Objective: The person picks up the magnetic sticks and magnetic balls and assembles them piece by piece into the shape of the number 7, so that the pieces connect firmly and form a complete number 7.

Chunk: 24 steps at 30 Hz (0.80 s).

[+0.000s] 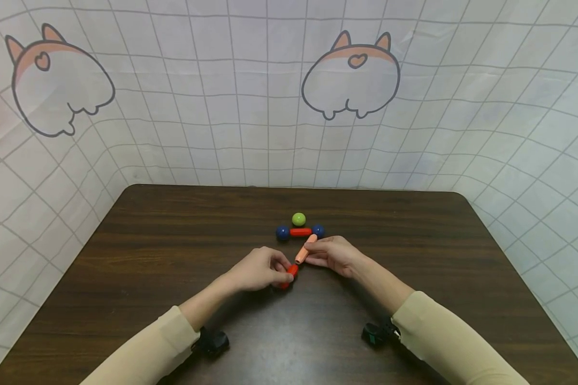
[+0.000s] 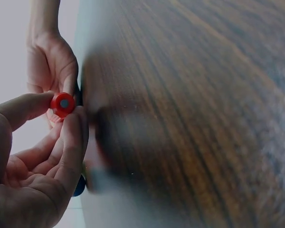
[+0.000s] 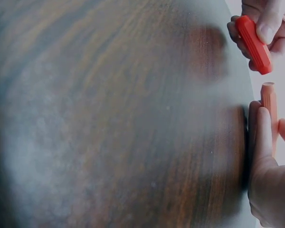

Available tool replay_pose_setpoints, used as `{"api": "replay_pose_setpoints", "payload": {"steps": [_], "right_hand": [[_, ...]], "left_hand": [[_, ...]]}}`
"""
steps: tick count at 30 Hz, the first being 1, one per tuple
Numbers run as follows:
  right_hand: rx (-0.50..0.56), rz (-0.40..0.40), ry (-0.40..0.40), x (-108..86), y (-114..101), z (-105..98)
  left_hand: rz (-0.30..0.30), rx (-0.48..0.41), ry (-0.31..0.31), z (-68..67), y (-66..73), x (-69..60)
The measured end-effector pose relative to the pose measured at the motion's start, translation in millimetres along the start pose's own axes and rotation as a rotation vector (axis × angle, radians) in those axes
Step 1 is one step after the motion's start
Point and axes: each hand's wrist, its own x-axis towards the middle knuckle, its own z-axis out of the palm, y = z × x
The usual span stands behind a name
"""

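Note:
My left hand (image 1: 256, 271) pinches a red rod (image 3: 254, 46) between thumb and fingers; in the left wrist view its end shows a grey disc. To the right of it, my right hand (image 1: 336, 254) holds a peach-orange rod (image 1: 305, 250) between thumb and fingers. The near ends of both rods point at each other with a small gap in the right wrist view. The orange rod's far end lies by the right blue ball (image 1: 318, 230); whether they touch, I cannot tell. Another red rod (image 1: 301, 232) lies between that ball and the left blue ball (image 1: 282, 232).
A lime green ball (image 1: 298, 219) sits just behind the lying red rod. All of it is on a dark wood-grain table (image 1: 183, 219). Behind and beside the table hangs a white gridded cloth (image 1: 250, 133) with cartoon animal prints. Black devices are strapped near both wrists.

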Motion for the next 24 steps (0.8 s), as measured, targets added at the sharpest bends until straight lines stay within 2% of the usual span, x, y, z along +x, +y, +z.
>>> {"api": "replay_pose_setpoints", "payload": {"steps": [8, 24], "right_hand": [[-0.01, -0.001, 0.008, 0.8, 1.1, -0.6], [0.019, -0.003, -0.006, -0.6, 0.2, 0.8]], "left_hand": [[-0.013, -0.04, 0.018, 1.0, 0.2, 0.9], [0.004, -0.074, 0.042, 2.3, 5.2, 3.8]]}}
